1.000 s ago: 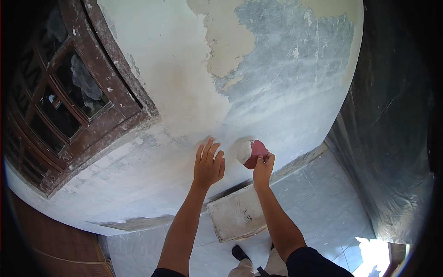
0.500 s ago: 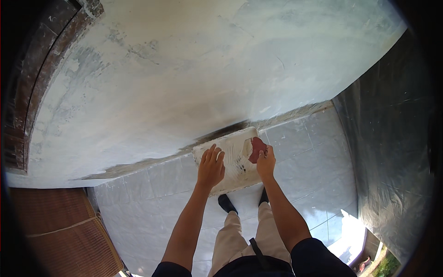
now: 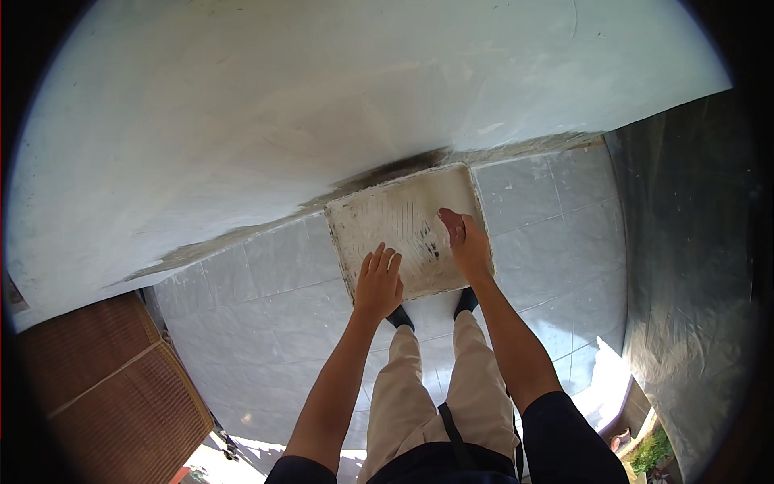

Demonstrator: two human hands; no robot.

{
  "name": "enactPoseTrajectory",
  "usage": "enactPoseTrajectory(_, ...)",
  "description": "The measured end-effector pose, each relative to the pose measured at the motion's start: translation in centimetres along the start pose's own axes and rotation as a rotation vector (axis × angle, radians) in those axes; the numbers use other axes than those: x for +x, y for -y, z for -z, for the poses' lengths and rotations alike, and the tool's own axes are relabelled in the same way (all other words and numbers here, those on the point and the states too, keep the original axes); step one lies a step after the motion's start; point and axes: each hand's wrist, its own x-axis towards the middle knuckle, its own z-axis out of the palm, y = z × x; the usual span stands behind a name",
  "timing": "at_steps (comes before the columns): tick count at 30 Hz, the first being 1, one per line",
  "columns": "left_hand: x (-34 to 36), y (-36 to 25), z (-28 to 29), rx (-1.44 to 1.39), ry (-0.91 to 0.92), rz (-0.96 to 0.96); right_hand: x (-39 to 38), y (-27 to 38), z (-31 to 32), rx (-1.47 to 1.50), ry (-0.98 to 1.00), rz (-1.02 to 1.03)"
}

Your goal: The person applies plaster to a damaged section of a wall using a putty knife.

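Observation:
A wide paintbrush (image 3: 451, 219) with a dark red body is gripped in my right hand (image 3: 470, 248), over the right part of a shallow paint tray (image 3: 383, 206). Seen nearly edge-on, the brush barely shows its bristles, and the fingers on the far side are hidden. The tray is off-white, with ribbed slots, a crusted rim and smeared paint inside. My left hand (image 3: 379, 281) holds nothing, its fingers stretched out over the tray's near left corner. Whether it touches the rim I cannot tell.
A whitish wall (image 3: 266, 105) with a dark unpainted strip (image 3: 395, 168) at its foot rises beyond the tray. Grey sheeting (image 3: 532, 242) covers the tiled floor, and dark plastic sheeting (image 3: 685, 242) hangs at right. A brown woven blind (image 3: 113, 387) is at left. My feet (image 3: 465, 301) stand by the tray.
My view has shifted, showing more of the tray. The brush has turned from broadside to nearly edge-on in my right hand. My left hand now lies closer to the tray's near left corner.

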Motion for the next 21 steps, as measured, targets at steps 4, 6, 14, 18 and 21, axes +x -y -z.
enactPoseTrajectory(4,-0.4,0.1,-1.2,-0.023,0.022,0.008,0.5,-0.4,-0.3,0.006,0.015,0.025)
enactPoseTrajectory(6,-0.6,0.2,-1.6,-0.028,0.023,0.011,0.7,-0.3,-0.4,0.003,0.031,0.006)
enactPoseTrajectory(14,-0.8,0.1,-2.0,-0.045,0.028,0.023,1.1,-0.1,-0.7,-0.006,0.002,0.056)
enactPoseTrajectory(18,-0.8,0.1,-1.9,-0.023,0.015,0.027,1.6,-0.8,-1.1,-0.039,0.043,0.035)
enactPoseTrajectory(21,-1.1,0.2,-1.9,-0.034,0.001,0.031,1.8,-1.0,-1.2,-0.07,0.035,0.056)
